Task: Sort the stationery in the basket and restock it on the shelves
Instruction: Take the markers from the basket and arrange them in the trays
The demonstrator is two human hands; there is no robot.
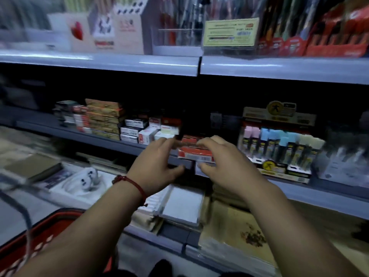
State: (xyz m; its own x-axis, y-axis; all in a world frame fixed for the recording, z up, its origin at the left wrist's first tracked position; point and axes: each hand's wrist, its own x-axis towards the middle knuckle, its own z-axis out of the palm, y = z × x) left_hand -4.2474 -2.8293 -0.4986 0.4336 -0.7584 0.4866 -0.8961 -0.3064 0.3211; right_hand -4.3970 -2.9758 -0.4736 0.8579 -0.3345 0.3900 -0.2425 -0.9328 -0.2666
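Note:
A red and white stationery box [194, 151] sits at the front edge of the middle shelf [111, 139]. My left hand [157, 162] reaches to its left end, fingertips on its top corner and thumb below the shelf lip. My right hand [221, 158] curls over its right end, fingers on top and thumb under its front. The red basket [43, 234] hangs low at the bottom left, its contents hidden.
Stacked small boxes [111, 121] fill the middle shelf to the left, and a pen display [279, 144] stands to the right. Notebooks and pads [179, 206] lie on the lower shelf. The upper shelf [279, 68] holds pen racks and cards.

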